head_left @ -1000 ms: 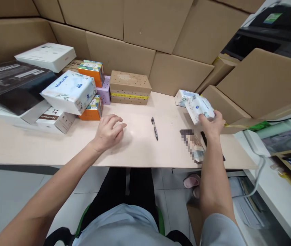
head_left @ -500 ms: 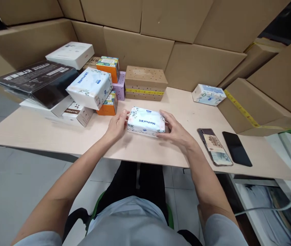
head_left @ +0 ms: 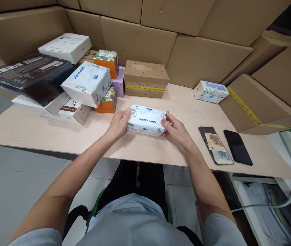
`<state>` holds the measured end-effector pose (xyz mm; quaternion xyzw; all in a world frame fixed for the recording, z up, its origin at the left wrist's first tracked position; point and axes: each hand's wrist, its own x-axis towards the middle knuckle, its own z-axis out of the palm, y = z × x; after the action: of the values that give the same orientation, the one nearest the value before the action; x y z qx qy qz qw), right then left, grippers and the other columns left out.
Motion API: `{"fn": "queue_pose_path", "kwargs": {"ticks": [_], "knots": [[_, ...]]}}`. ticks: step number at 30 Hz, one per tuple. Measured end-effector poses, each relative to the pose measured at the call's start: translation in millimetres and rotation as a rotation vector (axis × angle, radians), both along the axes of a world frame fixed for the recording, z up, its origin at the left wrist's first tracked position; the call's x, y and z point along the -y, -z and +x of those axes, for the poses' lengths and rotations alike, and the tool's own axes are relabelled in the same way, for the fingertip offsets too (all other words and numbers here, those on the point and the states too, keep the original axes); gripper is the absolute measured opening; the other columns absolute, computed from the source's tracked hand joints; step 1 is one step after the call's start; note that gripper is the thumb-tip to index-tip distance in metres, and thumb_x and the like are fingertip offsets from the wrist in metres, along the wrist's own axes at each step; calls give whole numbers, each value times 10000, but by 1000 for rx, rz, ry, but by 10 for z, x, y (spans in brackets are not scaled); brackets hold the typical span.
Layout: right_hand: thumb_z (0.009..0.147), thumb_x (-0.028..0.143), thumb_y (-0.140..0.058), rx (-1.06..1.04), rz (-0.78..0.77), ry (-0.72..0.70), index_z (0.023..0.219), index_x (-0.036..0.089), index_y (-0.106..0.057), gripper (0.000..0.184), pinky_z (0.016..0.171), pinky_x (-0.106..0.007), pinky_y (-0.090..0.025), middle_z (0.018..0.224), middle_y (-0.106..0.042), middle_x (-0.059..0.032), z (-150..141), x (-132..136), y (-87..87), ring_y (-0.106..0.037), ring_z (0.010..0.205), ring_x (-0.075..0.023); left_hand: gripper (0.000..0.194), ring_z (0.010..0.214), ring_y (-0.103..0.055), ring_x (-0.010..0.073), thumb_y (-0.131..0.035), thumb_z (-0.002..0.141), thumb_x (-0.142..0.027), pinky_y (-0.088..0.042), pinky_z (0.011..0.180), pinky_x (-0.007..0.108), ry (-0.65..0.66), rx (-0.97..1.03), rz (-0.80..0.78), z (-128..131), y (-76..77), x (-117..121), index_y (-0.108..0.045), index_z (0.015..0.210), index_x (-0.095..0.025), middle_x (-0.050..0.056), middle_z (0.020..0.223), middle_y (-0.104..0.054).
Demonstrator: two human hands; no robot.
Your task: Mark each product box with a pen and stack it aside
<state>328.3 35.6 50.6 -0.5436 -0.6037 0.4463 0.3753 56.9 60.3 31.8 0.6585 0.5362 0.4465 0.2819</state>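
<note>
A white and blue tissue pack [head_left: 146, 120] with leaf prints and the name Manhua lies near the middle of the table, between my hands. My left hand [head_left: 120, 122] grips its left end, thumb on the near top edge. At the other end my right hand [head_left: 176, 127] holds the pack, with the thumb on the corner and the fingers behind. A like tissue pack [head_left: 87, 83] rests on the piled boxes to the left. Another tissue pack [head_left: 210, 91] stands at the right back of the table.
Piled at the left are a large black box [head_left: 32, 77], a white box [head_left: 66, 47] and orange boxes [head_left: 106, 63]. Behind stands a brown dotted box [head_left: 146, 79]. To the right lie a phone case with banknotes [head_left: 215, 146] and a black phone [head_left: 237, 147]. Cardboard panels [head_left: 140, 41] wall the back.
My right hand has shifted its hold, its thumb now on the pack's top right corner. My left hand presses closer on the left end. The view has tilted slightly.
</note>
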Motion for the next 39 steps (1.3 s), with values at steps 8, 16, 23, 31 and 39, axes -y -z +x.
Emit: {"fn": "queue_pose_path", "kwargs": {"ticks": [8,16,23,31,39], "knots": [[880,592,-730,-32,280,21,1498,292,-550,711,840,-391,-643,1466,-596,-102,14,8,63,-681,940,-200,521,1145,-660,266,-444,1020,-657,-515,1005,429,-15,99,177,65,-36,97,-731,1171,-249,89,1197,-748],[914,609,-680,-90,332,132,1233,255,-672,476,881,-382,-604,1212,-726,-73,4,18,70,-695,951,-199,397,829,-611,180,-460,1035,-581,-480,719,312,-69,157,116,64,5,101,-620,967,-225,33,921,-666],[906,717,-609,-47,229,207,1229,215,-714,606,736,-346,-611,1097,-762,-87,-24,9,90,-696,845,-194,423,724,-562,162,-493,1009,-606,-429,619,283,-84,153,-5,61,-59,129,-552,843,-222,9,780,-594],[885,740,-611,-48,150,187,1315,163,-709,727,670,-340,-625,1070,-758,-105,-37,-2,99,-683,763,-185,394,655,-576,139,-532,979,-598,-481,556,256,-48,218,-117,75,-85,114,-551,858,-223,6,801,-617],[864,720,-643,-87,129,179,1304,184,-715,698,609,-302,-618,1099,-747,-98,-33,-27,133,-681,772,-177,380,659,-590,147,-577,938,-578,-534,549,259,-61,257,-183,86,-97,98,-552,829,-216,4,790,-613]]}}
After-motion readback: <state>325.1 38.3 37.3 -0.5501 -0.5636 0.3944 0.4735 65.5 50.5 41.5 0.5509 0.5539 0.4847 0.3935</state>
